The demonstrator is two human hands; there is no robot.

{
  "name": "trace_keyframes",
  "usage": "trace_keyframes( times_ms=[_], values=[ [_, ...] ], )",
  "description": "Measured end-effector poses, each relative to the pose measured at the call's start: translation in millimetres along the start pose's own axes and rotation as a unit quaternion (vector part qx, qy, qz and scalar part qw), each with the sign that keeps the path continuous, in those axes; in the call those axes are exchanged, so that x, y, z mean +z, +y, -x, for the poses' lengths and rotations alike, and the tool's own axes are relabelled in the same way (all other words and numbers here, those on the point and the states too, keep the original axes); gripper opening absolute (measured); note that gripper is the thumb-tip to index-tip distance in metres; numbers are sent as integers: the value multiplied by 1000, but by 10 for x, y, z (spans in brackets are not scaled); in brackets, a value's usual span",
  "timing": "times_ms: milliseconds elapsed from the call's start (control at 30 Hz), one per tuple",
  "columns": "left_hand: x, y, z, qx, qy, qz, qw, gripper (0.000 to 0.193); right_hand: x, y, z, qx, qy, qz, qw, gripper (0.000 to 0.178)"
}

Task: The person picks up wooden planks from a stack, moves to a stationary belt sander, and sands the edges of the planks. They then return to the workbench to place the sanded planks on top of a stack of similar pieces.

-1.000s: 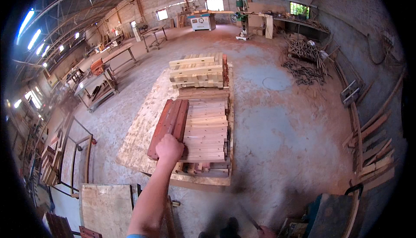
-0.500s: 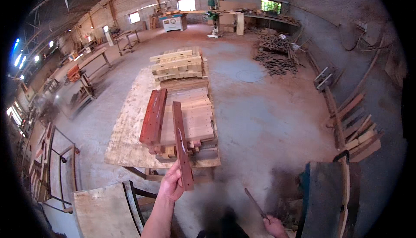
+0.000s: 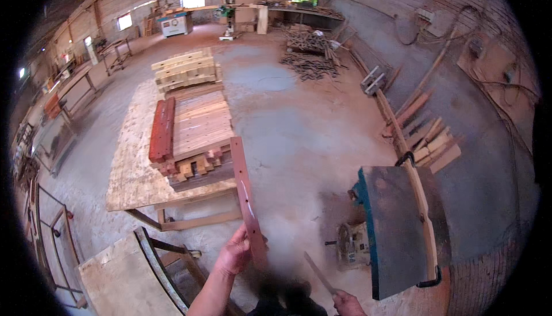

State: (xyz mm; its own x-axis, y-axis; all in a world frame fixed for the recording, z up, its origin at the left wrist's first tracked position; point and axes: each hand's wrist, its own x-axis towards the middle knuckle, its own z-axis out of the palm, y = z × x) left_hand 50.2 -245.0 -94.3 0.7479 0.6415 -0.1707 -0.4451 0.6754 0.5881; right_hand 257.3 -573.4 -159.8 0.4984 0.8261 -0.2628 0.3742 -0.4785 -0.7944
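Note:
My left hand [image 3: 234, 253] is closed round the lower part of a reddish-brown wooden slat [image 3: 244, 189]. Several small dark holes and a pale streak mark its face; it points up and away from me. In my right hand [image 3: 347, 304], low in the view, is a long thin flat tool [image 3: 318, 271] that looks like a file, its tip pointing up and left. Beyond the slat, a pile of pinkish wooden slats [image 3: 201, 117] rests on a workbench [image 3: 127, 169], with darker red slats [image 3: 163, 129] along its left side.
On my right stands a dark machine table [image 3: 394, 230] with a teal edge and a clamped wooden fence [image 3: 424, 218]. Near my left arm is a pale board top [image 3: 129, 278]. Pale timber [image 3: 184, 70] sits at the bench's far end; offcuts [image 3: 434, 143] lean along the right wall.
My view has swung to the right, bringing the machine table further in. The slat stays in my left hand, now nearer the bench's right edge. My right hand still holds the thin tool.

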Motion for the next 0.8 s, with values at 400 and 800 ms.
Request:
trace_keyframes(
  times_ms=[400, 800],
  values=[
    [893, -2293, -16, -208, -82, -98, 970, 86, -1069, 721, 1291, 194, 60, -21, 979, 36],
    [2998, -5398, 39, -323, -96, -311, 888, 76, -2410, 2397, 3208, 296, 307, -159, 890, 32]
  ],
)
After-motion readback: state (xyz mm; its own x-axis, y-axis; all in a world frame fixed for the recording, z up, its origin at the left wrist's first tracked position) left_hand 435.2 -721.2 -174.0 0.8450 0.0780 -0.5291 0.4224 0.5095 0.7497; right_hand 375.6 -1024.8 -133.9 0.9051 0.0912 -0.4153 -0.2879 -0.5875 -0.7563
